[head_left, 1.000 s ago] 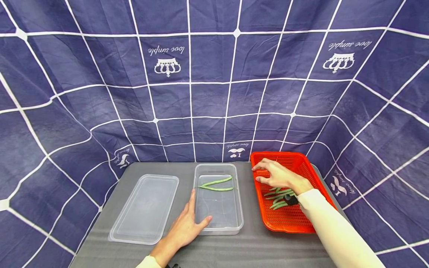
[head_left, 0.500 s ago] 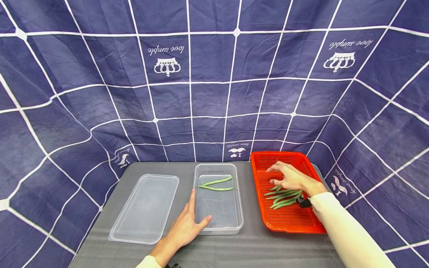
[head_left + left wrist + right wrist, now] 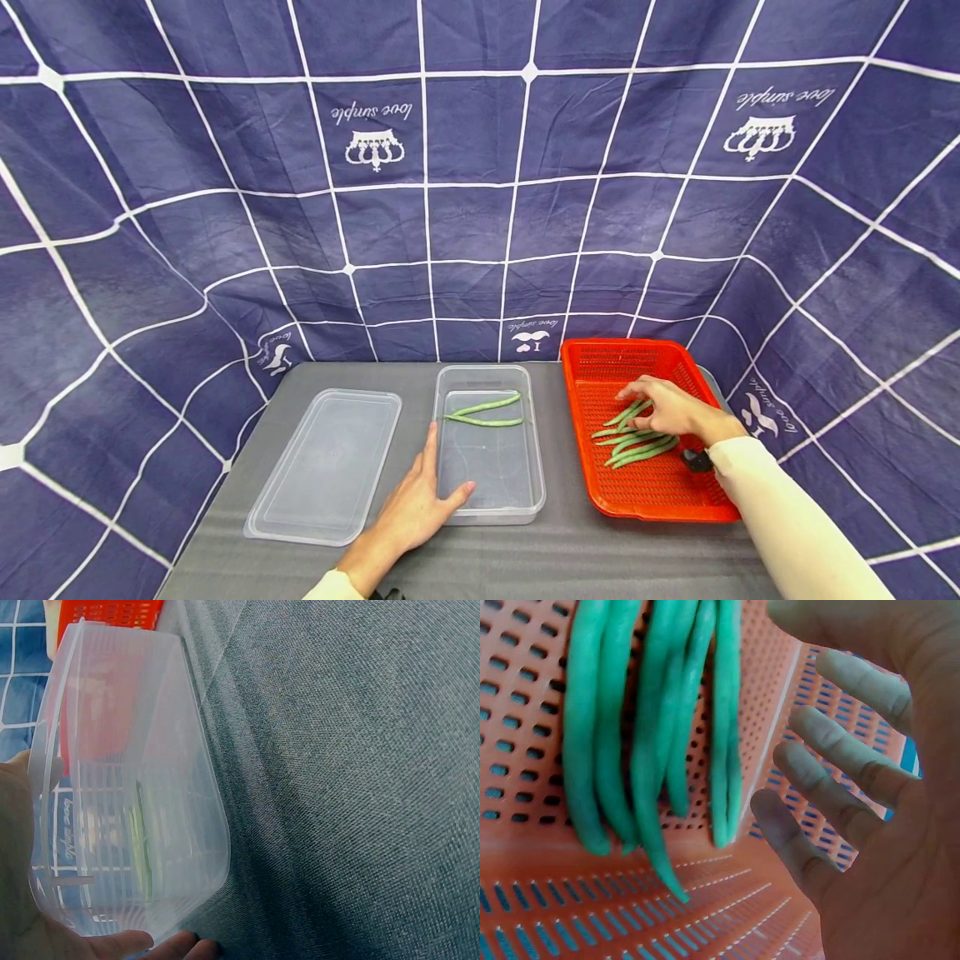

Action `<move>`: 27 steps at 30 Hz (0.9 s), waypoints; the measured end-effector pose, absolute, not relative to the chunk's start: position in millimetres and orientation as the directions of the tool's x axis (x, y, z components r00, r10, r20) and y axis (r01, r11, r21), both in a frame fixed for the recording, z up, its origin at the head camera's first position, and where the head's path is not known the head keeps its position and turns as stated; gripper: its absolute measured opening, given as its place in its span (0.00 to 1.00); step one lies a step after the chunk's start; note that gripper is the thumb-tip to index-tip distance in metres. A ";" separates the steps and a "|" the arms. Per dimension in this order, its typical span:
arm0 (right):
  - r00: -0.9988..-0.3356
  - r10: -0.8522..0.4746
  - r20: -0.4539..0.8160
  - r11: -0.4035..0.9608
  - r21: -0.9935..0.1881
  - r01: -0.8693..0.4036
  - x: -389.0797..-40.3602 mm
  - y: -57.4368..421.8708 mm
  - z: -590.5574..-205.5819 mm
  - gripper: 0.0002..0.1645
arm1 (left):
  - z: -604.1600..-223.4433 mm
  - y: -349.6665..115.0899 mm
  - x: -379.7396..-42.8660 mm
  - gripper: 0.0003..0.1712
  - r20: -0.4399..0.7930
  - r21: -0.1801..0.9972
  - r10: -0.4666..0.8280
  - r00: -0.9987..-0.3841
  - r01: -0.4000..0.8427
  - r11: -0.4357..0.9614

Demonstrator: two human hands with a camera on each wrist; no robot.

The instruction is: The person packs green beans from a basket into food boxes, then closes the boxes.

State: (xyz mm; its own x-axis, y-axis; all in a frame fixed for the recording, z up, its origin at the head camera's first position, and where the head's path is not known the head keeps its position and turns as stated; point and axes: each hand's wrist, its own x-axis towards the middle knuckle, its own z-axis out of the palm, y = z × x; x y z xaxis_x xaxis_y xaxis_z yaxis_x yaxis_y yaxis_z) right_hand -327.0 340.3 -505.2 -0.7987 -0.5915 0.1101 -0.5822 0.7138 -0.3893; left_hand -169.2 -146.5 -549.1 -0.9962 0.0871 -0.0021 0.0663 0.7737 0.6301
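Two green beans (image 3: 487,407) lie in a clear plastic container (image 3: 491,492) at the middle of the table. My left hand (image 3: 417,502) rests along the container's left side, thumb over the near rim; the left wrist view shows its fingers (image 3: 176,946) against the wall. Over the red basket (image 3: 626,504) hovers my right hand (image 3: 663,406), fingers bent and spread with nothing between them. Several green beans (image 3: 637,450) lie on the basket floor under and beside it. In the right wrist view these beans (image 3: 656,727) are apart from the fingertips (image 3: 769,810).
A clear flat lid (image 3: 326,467) lies on the grey tabletop (image 3: 442,575) left of the container. A blue cloth with white grid lines (image 3: 480,217) hangs behind the table and at both sides.
My right hand has moved from the basket's left rim rightward and down toward the beans. The left hand and the container have stayed in place.
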 end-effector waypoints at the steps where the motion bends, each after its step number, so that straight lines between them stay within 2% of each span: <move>1: -0.799 -0.592 0.104 0.714 -0.391 -0.580 -326.9 341.7 -506.2 0.27 | -549.0 -146.4 -169.1 0.73 -0.001 0.631 0.087 -0.996 0.067 0.773; 18: -0.802 -0.596 0.019 0.734 -0.393 -0.555 -329.9 349.4 -517.8 0.27 | -548.4 -145.1 -168.5 0.72 0.004 0.634 0.085 -0.996 0.068 0.771; 27: -0.790 -0.611 0.047 0.724 -0.370 -0.582 -331.6 350.0 -523.4 0.27 | -548.3 -146.0 -168.7 0.73 0.004 0.626 0.085 -0.996 0.069 0.776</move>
State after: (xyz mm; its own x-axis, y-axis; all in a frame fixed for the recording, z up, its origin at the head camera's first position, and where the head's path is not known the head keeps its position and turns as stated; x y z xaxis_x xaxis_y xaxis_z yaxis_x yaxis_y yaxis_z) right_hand -331.6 350.0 -523.4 -0.7900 -0.6113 0.0468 -0.5822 0.7241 -0.3697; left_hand -168.7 -146.0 -548.3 -0.9964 0.0852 0.0044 0.0692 0.7765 0.6263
